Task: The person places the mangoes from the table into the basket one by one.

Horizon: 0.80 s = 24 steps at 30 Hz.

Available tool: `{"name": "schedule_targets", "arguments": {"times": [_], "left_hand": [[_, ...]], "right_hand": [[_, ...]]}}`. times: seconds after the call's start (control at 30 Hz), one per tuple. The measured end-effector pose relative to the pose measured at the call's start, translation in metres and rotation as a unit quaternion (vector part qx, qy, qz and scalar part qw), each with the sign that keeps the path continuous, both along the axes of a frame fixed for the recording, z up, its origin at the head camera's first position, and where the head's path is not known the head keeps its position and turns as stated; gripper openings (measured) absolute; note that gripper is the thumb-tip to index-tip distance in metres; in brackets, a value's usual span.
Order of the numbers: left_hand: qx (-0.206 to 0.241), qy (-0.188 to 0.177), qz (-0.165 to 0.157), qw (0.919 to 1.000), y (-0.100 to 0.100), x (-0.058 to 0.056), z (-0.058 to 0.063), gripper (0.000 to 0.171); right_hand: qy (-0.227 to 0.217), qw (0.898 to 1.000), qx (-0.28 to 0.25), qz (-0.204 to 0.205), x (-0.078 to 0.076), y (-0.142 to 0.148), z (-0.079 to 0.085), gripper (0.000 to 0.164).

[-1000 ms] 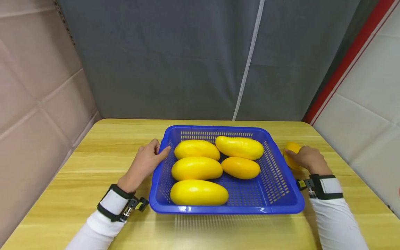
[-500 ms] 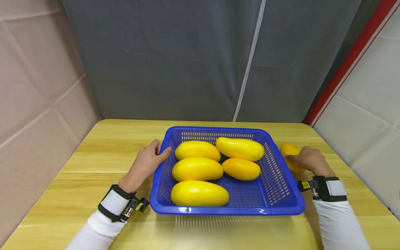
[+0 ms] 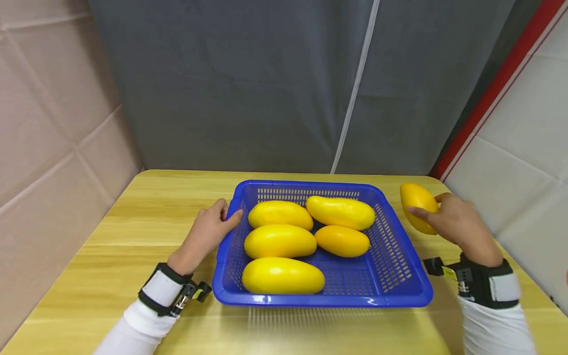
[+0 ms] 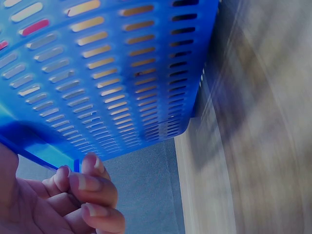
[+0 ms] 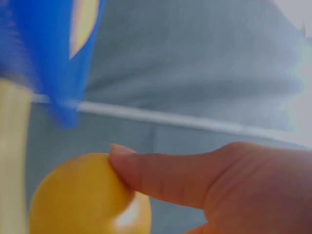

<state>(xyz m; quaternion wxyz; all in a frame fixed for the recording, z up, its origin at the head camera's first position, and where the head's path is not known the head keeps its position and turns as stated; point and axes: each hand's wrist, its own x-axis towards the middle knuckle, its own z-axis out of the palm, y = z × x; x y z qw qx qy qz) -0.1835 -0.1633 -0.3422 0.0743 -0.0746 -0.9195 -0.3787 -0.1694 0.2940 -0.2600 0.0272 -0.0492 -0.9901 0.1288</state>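
Observation:
My right hand [image 3: 459,222] grips a yellow mango [image 3: 418,207], raised beside the basket's right wall. In the right wrist view the thumb [image 5: 161,175] presses on the mango's [image 5: 87,195] smooth side; the other fingers are mostly hidden. My left hand [image 3: 206,231] holds the left rim of a blue plastic basket [image 3: 319,299], thumb over the edge. Its fingertips [image 4: 97,185] curl beneath the rim in the left wrist view, by the slotted wall [image 4: 112,78]. Several yellow mangoes lie in the basket, among them a long one [image 3: 283,275] at the front left and a smaller orange-yellow one [image 3: 341,241].
The basket stands on a light wooden table [image 3: 146,217]. A grey curtain [image 3: 239,88] with a white seam hangs behind the table. Pale panels flank it, a pinkish one [image 3: 49,148] at left and a white one [image 3: 523,148] with a red strip at right.
My right hand has lifted the mango off the table on the right and drawn back slightly rightward. The left hand and the basket have stayed in place.

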Motion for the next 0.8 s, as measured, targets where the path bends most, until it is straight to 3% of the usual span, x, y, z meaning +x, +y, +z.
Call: {"name": "schedule_targets", "arguments": {"times": [0.2,0.5,0.67,0.8], "left_hand": [[-0.003,0.003,0.001,1.0,0.0,0.001,0.0,0.041],[0.0,-0.004,0.004,1.0,-0.001,0.002,-0.001,0.04],[-0.002,-0.002,0.005,1.0,-0.001,0.001,0.001,0.039],[-0.004,-0.001,0.005,1.0,0.0,0.001,0.001,0.037]], "right_hand": [[0.052,0.995,0.064,0.059,0.025,-0.034,0.016,0.086],[0.061,0.977,0.148,0.138,0.039,-0.069,0.026,0.069],[0.071,0.964,0.177,0.186,0.047,-0.084,0.024,0.061],[0.055,0.956,0.191,0.215,0.052,-0.097,0.021,0.06]]}}
